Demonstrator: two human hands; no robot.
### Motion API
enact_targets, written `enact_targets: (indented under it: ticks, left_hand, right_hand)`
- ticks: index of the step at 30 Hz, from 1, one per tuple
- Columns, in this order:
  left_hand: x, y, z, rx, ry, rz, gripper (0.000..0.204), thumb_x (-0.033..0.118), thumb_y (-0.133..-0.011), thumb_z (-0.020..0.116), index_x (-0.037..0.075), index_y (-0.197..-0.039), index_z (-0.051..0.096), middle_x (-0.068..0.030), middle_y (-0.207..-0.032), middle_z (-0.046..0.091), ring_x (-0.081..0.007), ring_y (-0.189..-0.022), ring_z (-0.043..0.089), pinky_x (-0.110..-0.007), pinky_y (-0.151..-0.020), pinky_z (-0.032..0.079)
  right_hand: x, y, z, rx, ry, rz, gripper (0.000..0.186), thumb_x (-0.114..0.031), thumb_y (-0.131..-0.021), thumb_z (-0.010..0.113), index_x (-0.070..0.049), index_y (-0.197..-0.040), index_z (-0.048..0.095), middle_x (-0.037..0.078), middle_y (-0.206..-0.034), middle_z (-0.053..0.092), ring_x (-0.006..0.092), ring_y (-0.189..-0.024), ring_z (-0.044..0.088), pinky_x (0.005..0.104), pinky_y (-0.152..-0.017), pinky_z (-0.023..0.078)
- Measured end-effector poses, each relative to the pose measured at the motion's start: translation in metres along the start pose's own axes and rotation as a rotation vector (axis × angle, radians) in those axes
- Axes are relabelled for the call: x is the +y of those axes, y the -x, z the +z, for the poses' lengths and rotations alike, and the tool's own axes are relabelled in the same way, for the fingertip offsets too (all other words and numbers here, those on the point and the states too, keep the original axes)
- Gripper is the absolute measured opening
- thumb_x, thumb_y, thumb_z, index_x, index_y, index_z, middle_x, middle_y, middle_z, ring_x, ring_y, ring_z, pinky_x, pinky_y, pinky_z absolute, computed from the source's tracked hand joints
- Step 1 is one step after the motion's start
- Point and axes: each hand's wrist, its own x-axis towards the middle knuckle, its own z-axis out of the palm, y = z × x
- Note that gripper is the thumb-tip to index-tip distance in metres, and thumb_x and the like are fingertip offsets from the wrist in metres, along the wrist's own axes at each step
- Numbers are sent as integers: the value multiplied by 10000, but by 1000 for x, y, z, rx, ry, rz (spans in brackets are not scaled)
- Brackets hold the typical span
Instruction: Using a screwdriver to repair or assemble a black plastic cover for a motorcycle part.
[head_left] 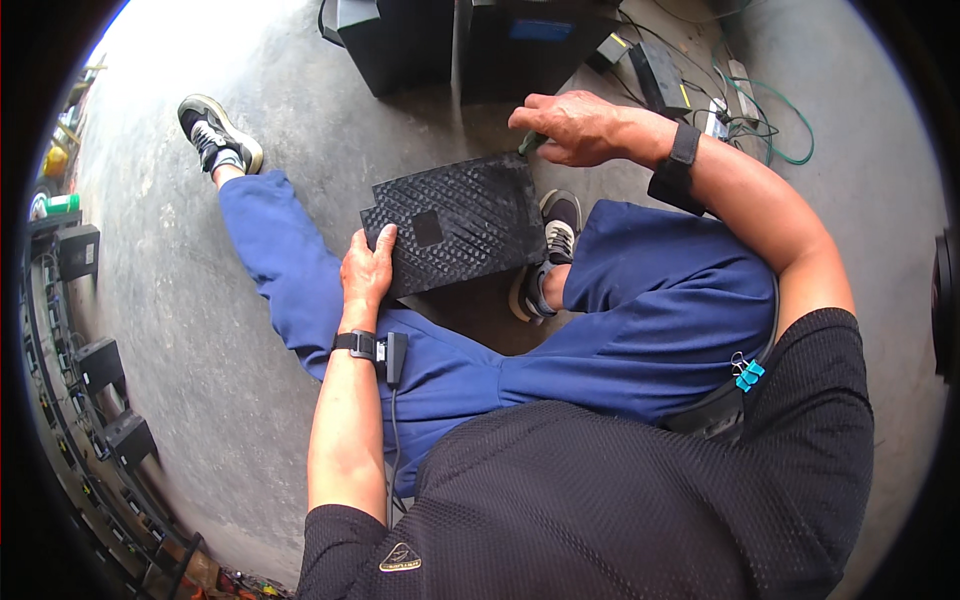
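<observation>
Head view looks down on a person seated on a concrete floor (200, 300), legs in blue trousers (620, 330) spread to make a lap. A flat black device with a ribbed, diamond-patterned casing (455, 222), likely a router, rests tilted across the knees and between the two hands. The left hand (368, 268) lies on the casing's near left corner, its fingers (383, 240) flat and close together on top with the thumb at the edge, which seems meant to brace the device against sliding. The right hand (578, 128) is at the far right corner, its fingers (545, 105) curled and pressed together around a small dark-green tool or plug (530, 143) that touches that corner; what exactly it is I cannot tell. Both wrists wear black bands. Beyond the right hand stand black boxes (470, 40) and a tangle of green cable (770, 120); more black devices line a rack (90, 370) out past the left hand.
</observation>
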Motion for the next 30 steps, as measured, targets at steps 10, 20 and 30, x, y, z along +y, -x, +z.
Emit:
enact_targets:
  ticks: [10,20,30]
  left_hand:
    - [2,1,-3,-24,33,-8,670,615,-891,573,6,-1169,601,-257,-1111,671,-429,-1087,618,-472,-930,471]
    - [-5,-3,2,-10,3,-19,698,626,-889,568,5,-1206,594,-264,-1133,663,-428,-1106,612,-473,-942,466]
    - [4,2,-3,-11,21,-17,653,613,-890,576,26,-1174,608,-246,-1106,677,-421,-1088,619,-469,-925,472]
  right_hand:
    - [-2,-2,-3,58,-14,-28,277,-291,-938,616,-56,-1070,554,196,-943,642,399,-927,623,491,-788,494]
    - [-3,-6,-5,-94,9,73,272,-274,-939,593,-58,-1099,549,177,-1014,627,400,-967,614,497,-811,491]
    - [-6,-10,-9,-239,78,156,280,-269,-935,607,-64,-1115,545,166,-1020,611,395,-969,609,488,-801,492]
